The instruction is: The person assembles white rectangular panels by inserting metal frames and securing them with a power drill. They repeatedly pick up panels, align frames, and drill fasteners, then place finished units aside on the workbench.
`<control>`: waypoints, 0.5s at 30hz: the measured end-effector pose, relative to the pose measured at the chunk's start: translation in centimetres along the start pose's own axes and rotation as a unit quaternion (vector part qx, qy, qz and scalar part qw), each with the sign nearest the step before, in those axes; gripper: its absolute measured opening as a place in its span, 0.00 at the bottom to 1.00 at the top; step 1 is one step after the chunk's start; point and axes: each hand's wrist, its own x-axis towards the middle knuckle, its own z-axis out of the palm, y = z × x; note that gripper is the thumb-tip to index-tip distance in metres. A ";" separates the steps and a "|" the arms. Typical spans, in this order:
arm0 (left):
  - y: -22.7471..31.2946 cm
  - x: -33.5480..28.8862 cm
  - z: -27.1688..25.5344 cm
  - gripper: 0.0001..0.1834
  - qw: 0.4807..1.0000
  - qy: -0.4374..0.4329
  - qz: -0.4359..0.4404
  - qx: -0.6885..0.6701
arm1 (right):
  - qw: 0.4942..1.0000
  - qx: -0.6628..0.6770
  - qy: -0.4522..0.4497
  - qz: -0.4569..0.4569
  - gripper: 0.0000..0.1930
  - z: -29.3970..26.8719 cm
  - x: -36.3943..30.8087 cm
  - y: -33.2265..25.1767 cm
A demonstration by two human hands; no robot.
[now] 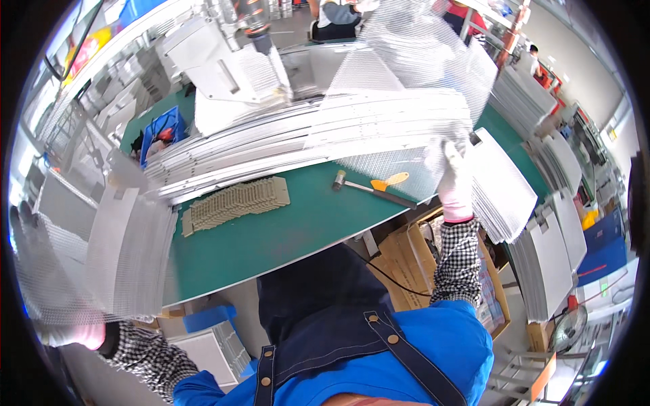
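My left hand (pixel 71 332), in a pale glove with a pink cuff, is low at the far left, gripping a clear bubble-wrap sheet (pixel 51 274); its fingers are partly hidden and blurred. My right hand (pixel 455 181), gloved alike, closes on more bubble wrap (pixel 406 168) by the right end of a stack of long white panels (pixel 271 145). Those panels run across the green table (pixel 291 230). Nearer me lie a fanned row of beige flat pieces (pixel 235 205), a hammer (pixel 369 189) and a yellow-orange brush (pixel 389 181).
White panel stacks stand at the table's left (pixel 128 250) and right (pixel 497 186). A blue bin (pixel 162 135) sits at the back left, near a large white machine part (pixel 227 74). Below the table are cardboard boxes (pixel 409 260). A fan (pixel 569 330) stands at the lower right. People work farther back.
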 end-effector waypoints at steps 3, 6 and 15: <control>-3.7 -2.6 4.5 0.41 0.951 0.281 -0.109 0.061 | 0.985 0.129 -0.029 0.108 0.29 0.8 -0.7 0.7; -11.6 -7.3 3.8 0.30 0.900 0.281 -0.275 -0.191 | 0.960 0.140 -0.184 0.158 0.30 2.5 -1.3 0.3; -27.9 -20.3 9.3 0.35 0.756 0.138 -0.568 -0.294 | 0.903 0.008 -0.175 0.393 0.23 4.6 -6.0 4.0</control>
